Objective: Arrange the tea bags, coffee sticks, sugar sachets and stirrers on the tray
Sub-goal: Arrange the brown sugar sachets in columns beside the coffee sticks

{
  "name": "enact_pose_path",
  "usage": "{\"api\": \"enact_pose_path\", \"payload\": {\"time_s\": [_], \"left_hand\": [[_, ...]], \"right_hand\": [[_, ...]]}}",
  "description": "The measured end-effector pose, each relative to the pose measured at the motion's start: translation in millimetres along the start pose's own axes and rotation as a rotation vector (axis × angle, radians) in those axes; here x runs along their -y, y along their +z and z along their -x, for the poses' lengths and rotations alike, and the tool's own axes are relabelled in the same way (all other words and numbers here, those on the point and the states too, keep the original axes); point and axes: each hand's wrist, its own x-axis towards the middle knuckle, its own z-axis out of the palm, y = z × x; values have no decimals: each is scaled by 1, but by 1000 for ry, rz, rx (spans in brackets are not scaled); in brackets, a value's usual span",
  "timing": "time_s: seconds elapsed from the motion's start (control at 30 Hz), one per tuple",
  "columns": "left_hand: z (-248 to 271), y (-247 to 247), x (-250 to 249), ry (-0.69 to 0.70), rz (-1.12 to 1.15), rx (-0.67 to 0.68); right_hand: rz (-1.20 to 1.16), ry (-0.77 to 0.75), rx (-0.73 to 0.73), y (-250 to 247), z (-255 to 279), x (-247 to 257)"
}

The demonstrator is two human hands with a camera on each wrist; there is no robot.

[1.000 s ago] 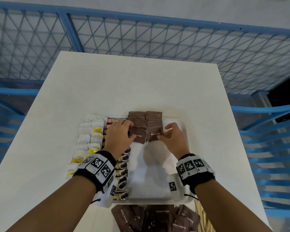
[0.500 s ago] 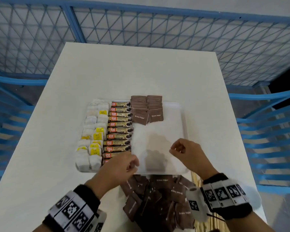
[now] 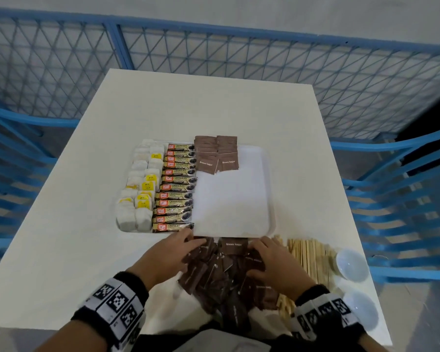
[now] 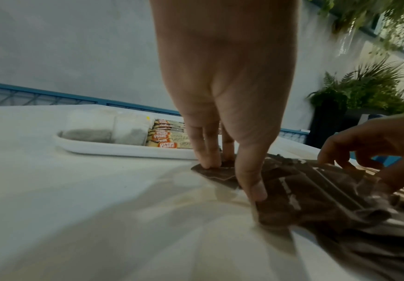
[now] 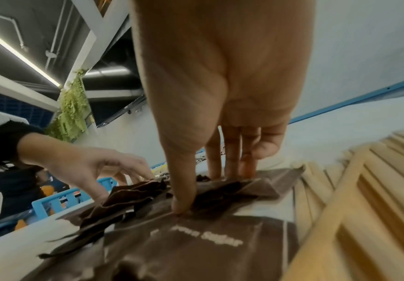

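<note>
Tray (image 3: pixel 269 189) sits mid-table (image 3: pixel 214 102), roughly half filled. Done: tea bags (image 3: pixel 140 189) in two columns along the tray's 9 o'clock edge, coffee sticks (image 3: pixel 177 186) stacked in a column just right of them, touching. Sugar only started: a short double row of brown sugar sachets (image 3: pixel 216 153) at the tray's 12 o'clock end, the farthest ones overhanging the rim. The rest of the tray, center to 3 o'clock, is bare. Left to do: most of the sugar, a loose sachet pile (image 3: pixel 221 275) on the table at the tray's 6 o'clock, plus all the stirrers (image 3: pixel 308 257), lying off-tray at about 5 o'clock, beside the pile. Two small white dishes (image 3: pixel 351 265) farther right, not in play. Left hand (image 3: pixel 168 257) on the pile's left side: fingers fairly straight and close together, fingertips (image 4: pixel 208 163) pressing a sachet down against the table, thumb on another; nothing lifted, reads as touching, not gripping. Right hand (image 3: pixel 272 262) on the pile's right side: fingers moderately spread, tips (image 5: pixel 230 171) and thumb planted on top sachets; a pinch is possibly forming, but the wrist view doesn't clearly show one. Judged step: gathering the next sachets for the sugar rows.
</note>
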Motion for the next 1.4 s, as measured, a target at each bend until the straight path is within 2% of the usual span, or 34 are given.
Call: {"api": "enact_pose_path", "payload": {"time_s": [0.13, 0.27, 0.43, 0.5, 0.63, 0.7, 0.8, 0.9, 1.0, 1.07, 1.23, 1.3, 1.4], "left_hand": [[11, 12, 7, 58, 41, -164], [24, 20, 6, 58, 105, -306], [37, 5, -8, -160, 390, -599], [40, -4, -20, -210, 541, -599], [40, -19, -41, -142, 855, -482], [39, -25, -47, -117, 983, -458], [40, -32, -50, -88, 1117, -496], [43, -32, -48, -105, 1136, -526], [46, -30, -46, -205, 1215, -513], [50, -27, -40, -292, 1279, -484], [57, -24, -27, -385, 1543, -430], [58, -25, -27, -380, 1581, -382], [57, -24, -25, -402, 1554, -334]], "right_hand": [[5, -69, -85, -2, 3, -3], [-61, -61, -85, -8, 7, -11], [-391, -38, -123, -23, 14, -9], [-597, -45, -61, -31, 11, 7], [-705, -135, -41, -35, -9, 39], [-797, -132, -56, -33, -21, 49], [-919, -132, -24, -31, -33, 64], [-939, -185, 14, -31, -39, 77], [-830, -250, 68, -30, -43, 79], [-668, -295, 95, -31, -47, 72], [177, -484, 215, -13, -59, 57], [319, -527, 235, -3, -63, 61], [400, -534, 215, 3, -69, 69]]}}
